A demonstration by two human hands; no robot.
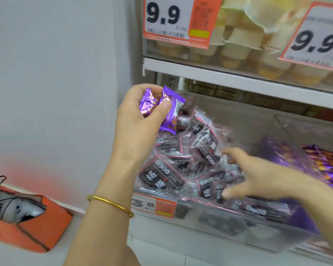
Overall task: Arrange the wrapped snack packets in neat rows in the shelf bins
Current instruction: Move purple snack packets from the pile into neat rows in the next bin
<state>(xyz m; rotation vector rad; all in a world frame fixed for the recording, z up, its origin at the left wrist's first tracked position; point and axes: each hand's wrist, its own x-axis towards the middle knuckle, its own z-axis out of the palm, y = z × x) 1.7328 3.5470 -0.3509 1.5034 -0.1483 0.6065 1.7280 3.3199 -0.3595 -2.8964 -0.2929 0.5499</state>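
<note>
Fingers (142,89) of the left hand (136,123) pinch two shiny purple foil snack packets (172,104) above a clear plastic shelf bin (229,227); right hand (258,175) (blurred) spreads open. Apparently sorting strays; next, rehome them.

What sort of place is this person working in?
Most likely a shop's snack aisle. Large price tags reading 9.9 hang up top. A clear bin under a white shelf is heaped with dark wrapped packets, and the left hand holds purple packets.
</note>
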